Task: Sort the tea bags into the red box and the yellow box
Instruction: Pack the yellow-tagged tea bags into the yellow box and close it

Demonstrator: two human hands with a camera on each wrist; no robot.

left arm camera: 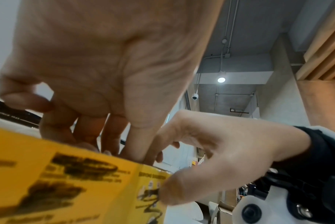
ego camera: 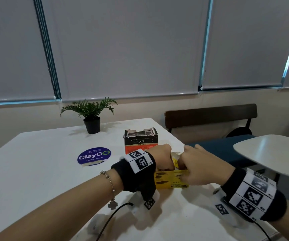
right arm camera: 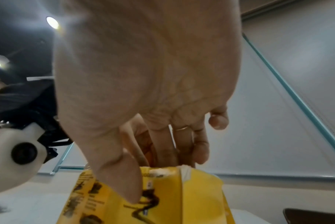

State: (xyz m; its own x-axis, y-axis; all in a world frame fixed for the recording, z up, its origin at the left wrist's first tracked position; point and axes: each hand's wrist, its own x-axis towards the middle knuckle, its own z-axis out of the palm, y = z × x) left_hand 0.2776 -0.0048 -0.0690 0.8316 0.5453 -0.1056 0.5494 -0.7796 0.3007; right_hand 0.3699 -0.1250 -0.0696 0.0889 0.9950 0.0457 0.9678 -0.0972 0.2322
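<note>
Left wrist view alone shows the right hand (left arm camera: 230,153) thumb pinching the printed yellow cardboard box (left arm camera: 76,186); the left hand (left arm camera: 97,72) fingers reach straight inside, grip unseen.

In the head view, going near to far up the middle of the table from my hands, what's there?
Yellow box held between left hand and right hand → red box of black tea → table's far edge. The potted plant sits far off to the left.
</note>
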